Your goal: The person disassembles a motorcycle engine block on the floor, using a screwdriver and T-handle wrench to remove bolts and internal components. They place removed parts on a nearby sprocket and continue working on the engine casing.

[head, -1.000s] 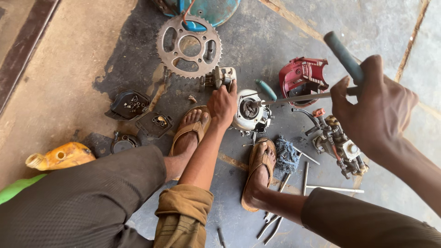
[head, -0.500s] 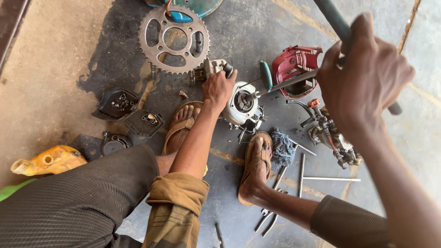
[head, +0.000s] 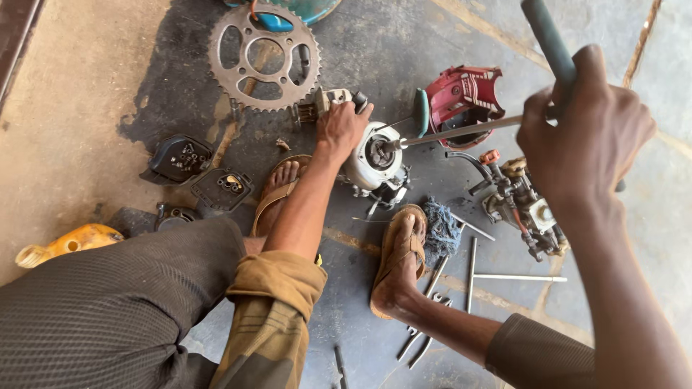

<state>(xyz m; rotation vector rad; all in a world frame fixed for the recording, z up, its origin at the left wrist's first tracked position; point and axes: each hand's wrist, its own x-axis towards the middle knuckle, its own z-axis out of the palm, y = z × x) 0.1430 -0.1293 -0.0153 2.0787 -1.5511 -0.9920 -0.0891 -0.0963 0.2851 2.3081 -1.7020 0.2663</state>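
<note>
Head view, and I'm looking down past a sandalled foot [head: 398, 263] that is bracing beside loose rods [head: 472, 274] and a blue rag [head: 440, 227]; the right hand [head: 584, 137] is clenching a T-handle wrench [head: 461, 131], its tip sitting in the small engine [head: 375, 158]; the left hand [head: 342, 130] is pressing closed on that engine's top, steadying it on the floor; beyond, a sprocket [head: 263, 57] and red cover [head: 465, 97] are lying already stripped off, so I'd judge the teardown partway, with this fastener not yet out.

The teal bowl [head: 310, 9] and tool handle [head: 548, 39] are cut off by the top edge.
</note>
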